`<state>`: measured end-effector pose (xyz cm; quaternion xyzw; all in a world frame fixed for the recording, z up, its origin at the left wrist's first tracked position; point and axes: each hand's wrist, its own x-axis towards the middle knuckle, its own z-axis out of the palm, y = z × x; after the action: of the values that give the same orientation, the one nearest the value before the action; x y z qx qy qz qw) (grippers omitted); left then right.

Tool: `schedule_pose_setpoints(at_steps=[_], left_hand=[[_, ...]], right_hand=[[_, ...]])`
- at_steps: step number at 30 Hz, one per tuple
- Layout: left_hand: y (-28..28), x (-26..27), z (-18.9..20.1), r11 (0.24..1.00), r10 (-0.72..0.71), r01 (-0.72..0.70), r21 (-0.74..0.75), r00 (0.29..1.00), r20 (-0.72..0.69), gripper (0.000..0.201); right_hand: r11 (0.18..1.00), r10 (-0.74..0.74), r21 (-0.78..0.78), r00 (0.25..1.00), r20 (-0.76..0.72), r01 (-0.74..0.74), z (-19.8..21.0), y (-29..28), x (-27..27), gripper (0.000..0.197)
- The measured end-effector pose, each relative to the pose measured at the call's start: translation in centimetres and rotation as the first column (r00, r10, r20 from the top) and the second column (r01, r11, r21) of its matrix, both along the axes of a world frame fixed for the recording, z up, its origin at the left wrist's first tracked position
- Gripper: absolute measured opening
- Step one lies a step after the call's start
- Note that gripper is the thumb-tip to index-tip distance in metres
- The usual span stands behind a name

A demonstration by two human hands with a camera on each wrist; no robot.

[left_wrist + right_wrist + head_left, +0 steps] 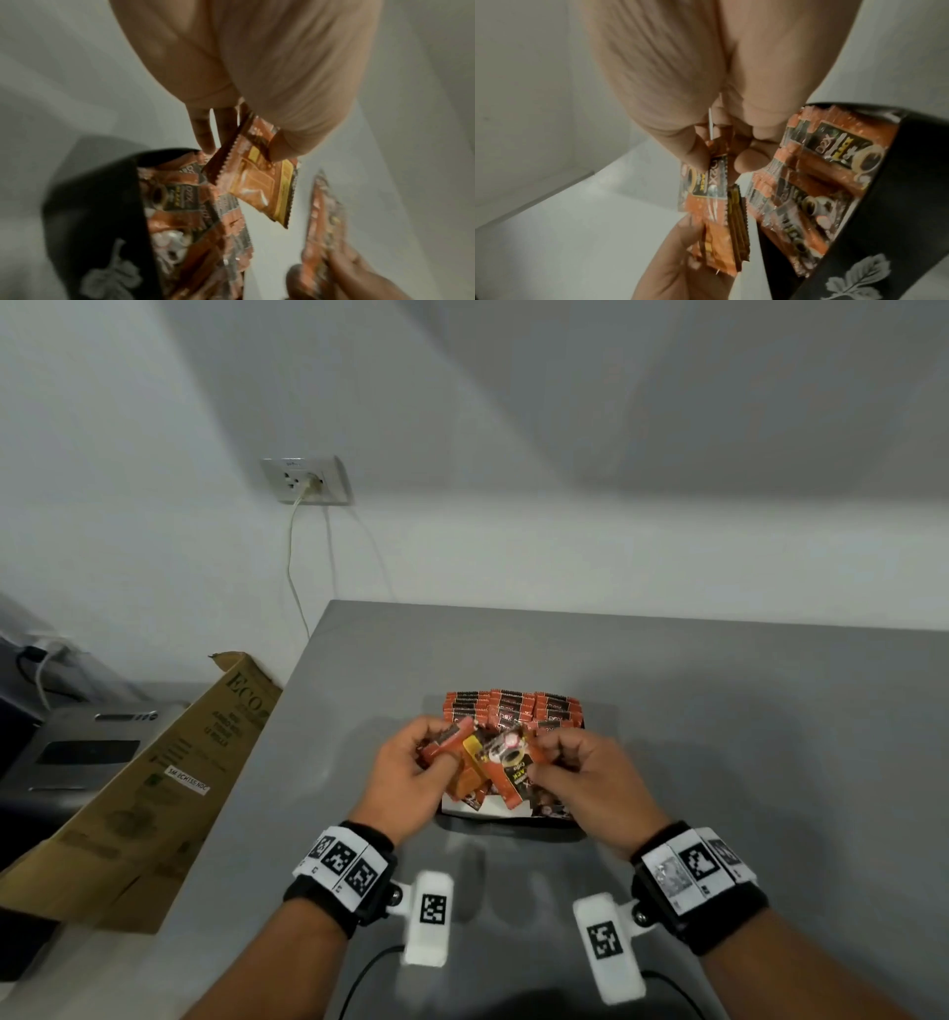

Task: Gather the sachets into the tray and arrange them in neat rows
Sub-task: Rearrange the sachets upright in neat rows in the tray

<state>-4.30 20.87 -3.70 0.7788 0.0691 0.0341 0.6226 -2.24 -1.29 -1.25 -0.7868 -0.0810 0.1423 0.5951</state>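
A black tray (513,825) with a white leaf print (859,278) sits mid-table. Orange and black sachets (513,706) lie in neat rows at its far end, with loose ones (544,806) near its front. My left hand (441,752) hovers over the tray and pinches a small bunch of orange sachets (257,178) between thumb and fingers. My right hand (544,757) is just beside it, pinching one orange and black sachet (706,186) by its top edge. The two held lots touch or nearly touch above the tray.
The grey table (744,711) spreads right of and behind the tray. A flattened cardboard box (154,788) leans at the table's left edge, beside a grey machine (77,752). A wall socket (308,480) with a hanging cable is behind.
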Motion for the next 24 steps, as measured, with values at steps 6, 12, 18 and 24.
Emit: schedule_pose_setpoints(at_steps=[6, 12, 18, 24], left_hand=[[-3.4, 0.9, 1.9, 0.862, 0.104, -0.163, -0.48, 0.984, -0.147, 0.011], [-4.5, 1.1, 2.6, 0.676, -0.063, -0.103, -0.729, 0.978, -0.197, 0.066], [-4.2, 0.9, 2.4, 0.624, -0.047, -0.137, -0.769, 0.976, -0.212, 0.056], [-4.5, 0.6, 2.7, 0.635, -0.159, -0.049, -0.771, 0.968, -0.193, 0.044]], right_hand=[[0.985, -0.153, 0.079, 0.988, -0.027, 0.155, 0.4, 2.3, 0.5, 0.008], [0.985, -0.136, -0.081, 0.977, 0.165, 0.151, 0.1, 3.8, 0.2, 0.009], [0.984, 0.032, -0.175, 0.941, 0.338, 0.029, 1.2, 3.4, 0.1, 0.053], [0.783, 0.528, -0.558, 0.769, 0.36, -0.276, 2.1, 3.3, 1.1, 0.1]])
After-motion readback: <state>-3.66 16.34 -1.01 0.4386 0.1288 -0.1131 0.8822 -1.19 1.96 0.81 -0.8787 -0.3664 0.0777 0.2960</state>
